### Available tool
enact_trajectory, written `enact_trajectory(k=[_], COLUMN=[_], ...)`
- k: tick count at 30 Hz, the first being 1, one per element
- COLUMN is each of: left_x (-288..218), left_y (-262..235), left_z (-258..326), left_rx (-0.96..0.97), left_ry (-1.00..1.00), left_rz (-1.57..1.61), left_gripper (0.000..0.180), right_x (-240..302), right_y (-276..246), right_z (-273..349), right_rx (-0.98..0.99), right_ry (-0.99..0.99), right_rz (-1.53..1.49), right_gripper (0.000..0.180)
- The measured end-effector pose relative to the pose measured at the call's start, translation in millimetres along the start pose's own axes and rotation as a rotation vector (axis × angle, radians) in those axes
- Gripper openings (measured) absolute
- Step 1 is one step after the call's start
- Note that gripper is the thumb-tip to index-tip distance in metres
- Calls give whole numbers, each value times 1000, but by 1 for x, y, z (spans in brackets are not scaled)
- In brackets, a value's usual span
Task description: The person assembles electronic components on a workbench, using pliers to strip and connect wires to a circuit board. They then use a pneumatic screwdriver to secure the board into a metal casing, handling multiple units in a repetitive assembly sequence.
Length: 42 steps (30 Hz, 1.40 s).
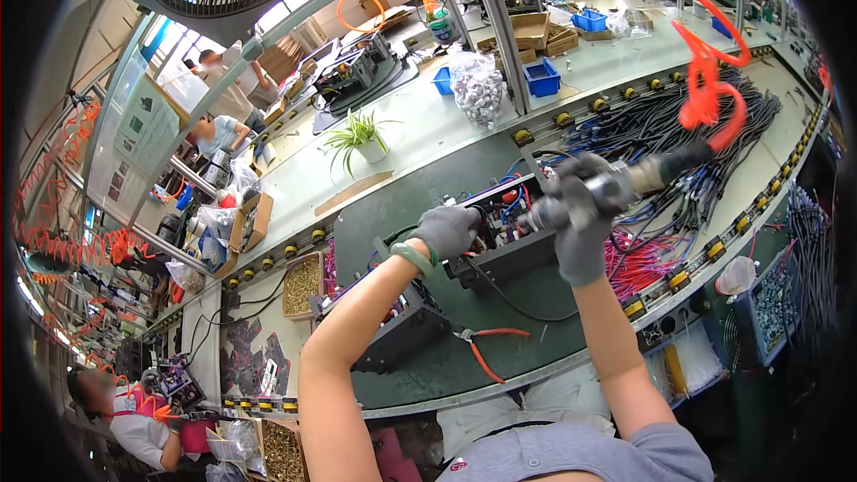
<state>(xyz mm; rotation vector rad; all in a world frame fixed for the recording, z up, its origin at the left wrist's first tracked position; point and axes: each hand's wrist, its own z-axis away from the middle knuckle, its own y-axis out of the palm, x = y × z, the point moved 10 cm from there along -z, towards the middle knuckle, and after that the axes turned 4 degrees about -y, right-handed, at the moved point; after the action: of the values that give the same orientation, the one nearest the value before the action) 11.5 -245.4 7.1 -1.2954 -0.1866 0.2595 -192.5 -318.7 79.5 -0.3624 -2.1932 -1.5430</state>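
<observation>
My right hand [582, 236], in a grey glove, is closed around an air screwdriver [644, 175]. Its nose points left into an open black metal housing [518, 259] holding circuit parts with red and blue wires. At that housing's left end is my left hand [446, 230], also gloved, fingers curled down among the parts; what they pinch is hidden. A black cable [509, 305] loops out of the housing's front. Left of it sits a second black housing [402, 336], partly behind my left forearm. Orange-handled pliers [491, 334] lie on the green mat [446, 370] in front.
A red coiled air hose [711, 80] runs from the screwdriver upward. Bundles of black cables [714, 152] and pink wires [638, 263] lie right. Left is a tray of small brass-coloured parts [303, 287]. Beyond stand a potted plant [370, 150] and a metal post [509, 45]. Other people work nearby.
</observation>
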Motion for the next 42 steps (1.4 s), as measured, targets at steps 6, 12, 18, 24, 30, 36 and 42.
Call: enact_trajectory(k=[6, 12, 18, 24, 30, 36, 42], left_x=[1, 4, 0, 0, -2, -2, -1], left_y=[-1, -1, -4, -2, -5, -6, -6], left_z=[2, 2, 2, 2, 5, 5, 5], left_rx=[-25, -64, -59, -47, -65, -70, -60], left_ry=[-25, -21, -8, -21, -10, -10, 10], left_rz=[-33, 7, -4, 8, 10, 14, 15], left_gripper=[31, 30, 28, 27, 25, 23, 26], right_x=[-66, -94, -106, -95, -100, -109, -109], right_y=[19, 28, 39, 38, 31, 31, 35], right_z=[-37, -38, -30, -32, -40, -45, -37], right_rx=[164, 225, 374, 335, 256, 312, 339], right_ry=[18, 62, -83, -32, 80, 43, 28], right_rz=[133, 275, 314, 306, 270, 298, 309], right_gripper=[19, 22, 32, 24, 26, 25, 25])
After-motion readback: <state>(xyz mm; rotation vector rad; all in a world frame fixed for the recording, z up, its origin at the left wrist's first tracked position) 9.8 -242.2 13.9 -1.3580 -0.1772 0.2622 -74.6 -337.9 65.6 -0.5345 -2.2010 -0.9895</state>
